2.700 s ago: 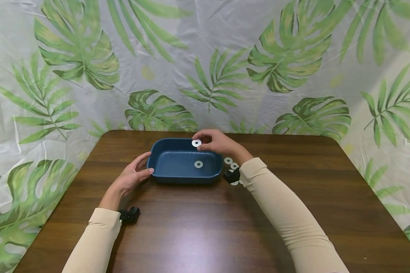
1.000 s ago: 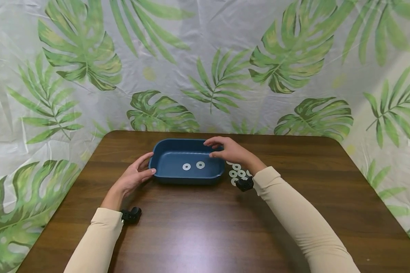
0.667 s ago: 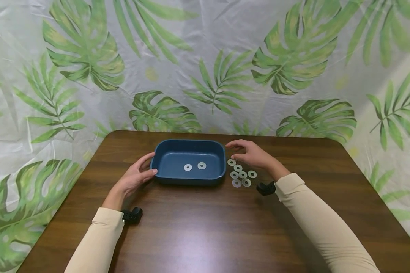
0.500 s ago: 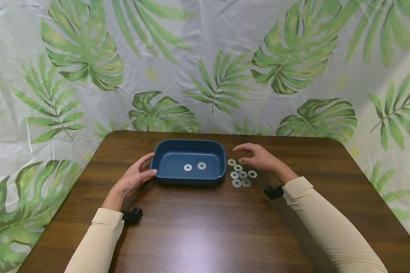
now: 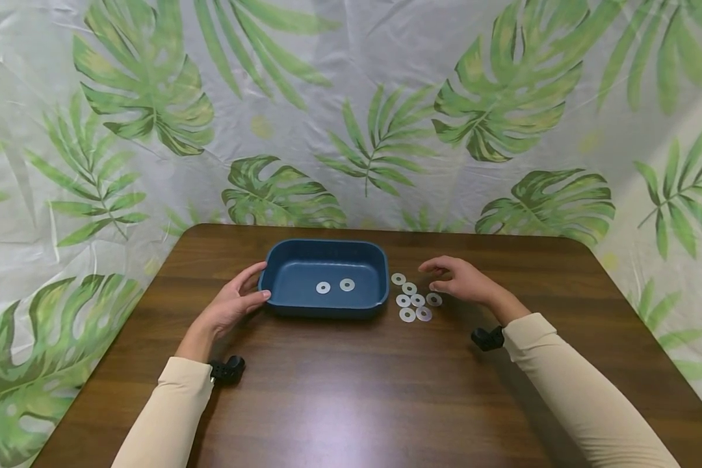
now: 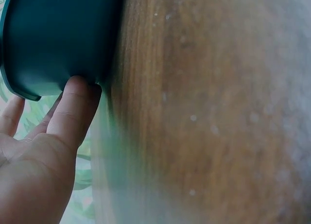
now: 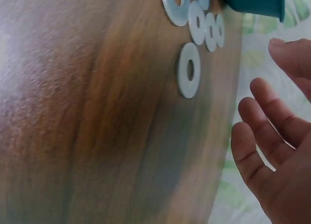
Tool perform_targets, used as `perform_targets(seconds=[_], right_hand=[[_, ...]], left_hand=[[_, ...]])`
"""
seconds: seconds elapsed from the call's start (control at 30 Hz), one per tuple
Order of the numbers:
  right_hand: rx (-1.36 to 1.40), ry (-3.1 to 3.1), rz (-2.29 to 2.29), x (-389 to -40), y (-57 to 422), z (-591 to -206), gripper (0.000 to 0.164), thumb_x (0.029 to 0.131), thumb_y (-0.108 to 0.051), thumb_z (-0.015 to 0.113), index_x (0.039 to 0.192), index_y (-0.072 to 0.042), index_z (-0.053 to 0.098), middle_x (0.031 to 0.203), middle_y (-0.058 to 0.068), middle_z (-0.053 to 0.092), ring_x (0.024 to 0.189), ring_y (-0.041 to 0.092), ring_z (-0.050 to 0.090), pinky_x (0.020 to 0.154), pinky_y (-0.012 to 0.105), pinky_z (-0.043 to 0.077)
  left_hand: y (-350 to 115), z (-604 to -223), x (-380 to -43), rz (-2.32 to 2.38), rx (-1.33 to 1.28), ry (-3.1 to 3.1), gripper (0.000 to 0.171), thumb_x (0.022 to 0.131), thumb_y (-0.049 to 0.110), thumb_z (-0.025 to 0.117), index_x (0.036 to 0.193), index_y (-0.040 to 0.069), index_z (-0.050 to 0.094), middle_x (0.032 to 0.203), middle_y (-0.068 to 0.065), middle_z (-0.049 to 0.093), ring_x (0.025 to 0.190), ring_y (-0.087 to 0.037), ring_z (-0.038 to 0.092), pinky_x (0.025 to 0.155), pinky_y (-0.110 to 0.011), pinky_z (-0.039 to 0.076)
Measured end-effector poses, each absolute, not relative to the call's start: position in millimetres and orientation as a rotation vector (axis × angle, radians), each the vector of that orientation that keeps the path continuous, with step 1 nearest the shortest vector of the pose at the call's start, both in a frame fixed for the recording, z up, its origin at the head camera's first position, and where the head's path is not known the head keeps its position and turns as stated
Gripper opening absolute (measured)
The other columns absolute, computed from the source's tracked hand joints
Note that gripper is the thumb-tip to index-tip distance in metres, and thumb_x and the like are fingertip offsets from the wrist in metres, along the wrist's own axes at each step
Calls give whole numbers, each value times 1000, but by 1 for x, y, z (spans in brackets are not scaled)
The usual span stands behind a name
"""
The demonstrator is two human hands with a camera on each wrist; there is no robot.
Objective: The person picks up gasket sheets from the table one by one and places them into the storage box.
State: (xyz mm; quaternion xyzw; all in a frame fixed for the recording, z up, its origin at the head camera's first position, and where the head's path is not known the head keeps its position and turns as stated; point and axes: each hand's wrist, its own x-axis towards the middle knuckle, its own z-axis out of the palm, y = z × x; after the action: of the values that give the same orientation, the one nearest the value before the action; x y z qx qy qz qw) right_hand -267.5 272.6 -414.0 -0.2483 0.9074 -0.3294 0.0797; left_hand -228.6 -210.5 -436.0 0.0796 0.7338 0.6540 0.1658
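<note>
A blue rectangular dish (image 5: 324, 312) with rounded corners stands on the table in the head view. Two flat metal washers, one left (image 5: 323, 287) and one right (image 5: 347, 285), lie apart on its floor. My left hand (image 5: 231, 304) touches the dish's left end, thumb and fingers spread along it; the left wrist view has the thumb (image 6: 73, 107) against the outer wall. Several more washers (image 5: 418, 300) lie loosely grouped on the table to the right of the dish. My right hand (image 5: 462, 279), fingers slightly bent and apart, hovers right of them, holding nothing.
The dark brown wooden table (image 5: 327, 396) has rounded far corners. Behind its far edge hangs a pale cloth (image 5: 386, 130) with green leaf prints. Each wrist carries a small black camera, left (image 5: 228, 369) and right (image 5: 487, 338).
My right hand has let go of a washer, which now lies in the dish beside the other. That hand has moved right, past the loose washers. My left hand has stayed at the dish.
</note>
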Motion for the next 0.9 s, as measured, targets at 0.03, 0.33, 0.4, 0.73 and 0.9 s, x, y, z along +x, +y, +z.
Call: perform_targets(seconds=[0.03, 0.33, 0.4, 0.73, 0.9], right_hand=[[-746, 2717, -970, -267, 273, -415, 37, 92, -4, 66, 129, -3, 62, 131, 21, 61, 117, 41, 57, 99, 57, 46], [-741, 2739, -899, -265, 271, -418, 38, 90, -3, 66, 128, -1, 62, 128, 21, 62, 114, 39, 58, 98, 55, 46], [-734, 2745, -903, -265, 270, -419, 37, 90, -2, 67, 127, -2, 63, 127, 21, 63, 114, 39, 58, 98, 55, 46], [-732, 2744, -885, -266, 270, -427, 36, 87, -2, 70, 123, -2, 65, 123, 20, 65, 109, 36, 61, 96, 54, 48], [-728, 2743, -828, -266, 273, -430, 36, 88, -6, 70, 124, -3, 65, 123, 19, 65, 108, 34, 61, 94, 52, 48]], left_hand=[[-211, -436, -228, 1861, 228, 2092, 73, 99, 10, 57, 160, 13, 16, 167, -20, 11, 146, -42, 29, 89, -12, 47], [-210, -435, -229, 1846, 243, 2094, 74, 99, 12, 58, 160, 13, 15, 167, -21, 10, 147, -43, 28, 91, -12, 46], [-211, -435, -229, 1847, 237, 2097, 74, 99, 12, 58, 160, 14, 16, 167, -20, 10, 147, -42, 28, 90, -11, 46], [-211, -434, -226, 1831, 241, 2107, 75, 99, 14, 58, 160, 14, 15, 166, -21, 11, 148, -41, 25, 92, -13, 46], [-210, -434, -226, 1827, 234, 2115, 74, 99, 14, 58, 160, 14, 15, 167, -21, 10, 148, -42, 26, 92, -14, 46]])
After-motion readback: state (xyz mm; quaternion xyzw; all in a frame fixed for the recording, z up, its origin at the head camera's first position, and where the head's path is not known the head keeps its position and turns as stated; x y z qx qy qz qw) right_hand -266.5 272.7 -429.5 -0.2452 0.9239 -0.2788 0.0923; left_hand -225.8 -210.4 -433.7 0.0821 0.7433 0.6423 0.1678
